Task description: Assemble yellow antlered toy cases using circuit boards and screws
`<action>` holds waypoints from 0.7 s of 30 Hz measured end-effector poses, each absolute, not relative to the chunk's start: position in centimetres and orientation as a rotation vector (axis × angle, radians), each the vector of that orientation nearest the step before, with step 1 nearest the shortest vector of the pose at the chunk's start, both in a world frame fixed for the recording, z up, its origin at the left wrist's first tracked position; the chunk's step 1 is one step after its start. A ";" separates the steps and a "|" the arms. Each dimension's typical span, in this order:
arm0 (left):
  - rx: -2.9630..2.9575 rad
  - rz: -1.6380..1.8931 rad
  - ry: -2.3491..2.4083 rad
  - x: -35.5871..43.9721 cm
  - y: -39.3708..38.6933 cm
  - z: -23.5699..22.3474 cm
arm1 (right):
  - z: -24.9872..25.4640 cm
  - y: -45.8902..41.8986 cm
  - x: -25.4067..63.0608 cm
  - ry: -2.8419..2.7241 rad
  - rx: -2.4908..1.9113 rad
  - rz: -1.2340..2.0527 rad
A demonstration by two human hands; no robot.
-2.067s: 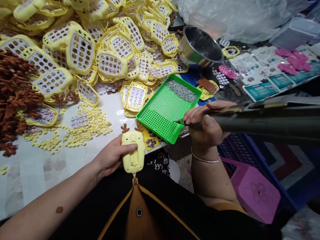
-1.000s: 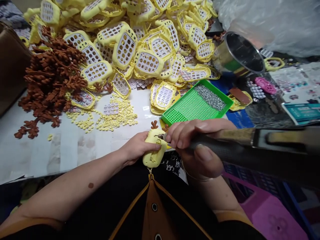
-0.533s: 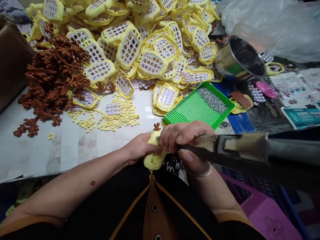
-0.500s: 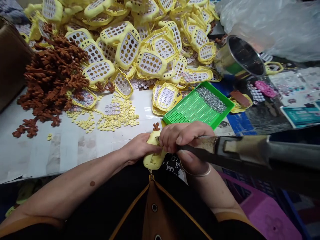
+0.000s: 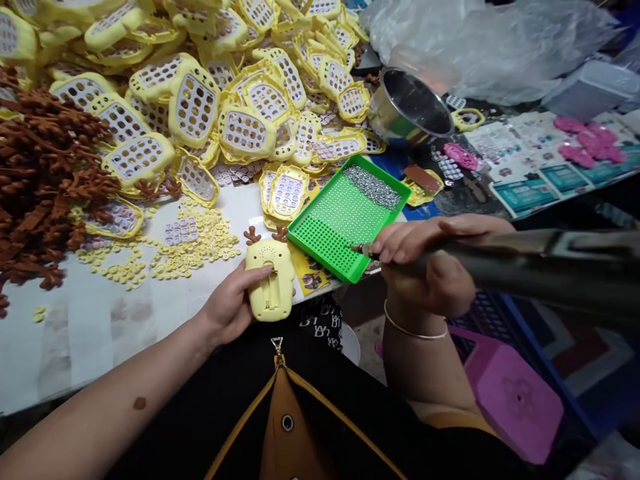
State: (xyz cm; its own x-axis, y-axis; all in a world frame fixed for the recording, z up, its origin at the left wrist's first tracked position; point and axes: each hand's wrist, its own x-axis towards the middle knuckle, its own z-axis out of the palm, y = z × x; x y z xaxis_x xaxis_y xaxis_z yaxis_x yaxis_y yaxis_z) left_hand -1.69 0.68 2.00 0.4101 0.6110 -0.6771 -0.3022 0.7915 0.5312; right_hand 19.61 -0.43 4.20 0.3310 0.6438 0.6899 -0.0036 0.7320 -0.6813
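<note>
My left hand (image 5: 233, 300) is closed round a yellow toy phone (image 5: 280, 293) with brown antlers, its back and open battery slot facing up, thumb lying across it. In my right hand (image 5: 425, 267) is an electric screwdriver (image 5: 530, 267), its body running off to the right. The screwdriver's tip points left over the perforated near part of a green tray (image 5: 320, 233). Small silver screws (image 5: 375, 187) lie heaped in the tray's far end. Whether a screw sits on the tip is too small to tell.
Many yellow phone shells (image 5: 195, 107) are piled at the back. Brown antler pieces (image 5: 55, 147) heap up on the left, with small yellow buttons (image 5: 190, 247) nearer. A metal pot (image 5: 410, 110) stands behind the tray. A pink stool (image 5: 520, 400) is at lower right.
My right hand has drawn the screwdriver off the toy phone and over to the tray on the right. The phone, still in my left hand, now shows its whole back. The view has shifted right.
</note>
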 end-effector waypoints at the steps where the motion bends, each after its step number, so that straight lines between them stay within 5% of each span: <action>1: 0.342 0.595 0.980 -1.5 0.7 2.0 | 3.7 -0.2 20.4 -1.153 -0.660 0.435; 21: 0.342 0.639 0.960 -0.8 1.1 1.2 | 0.1 2.3 22.8 -1.132 -0.758 0.463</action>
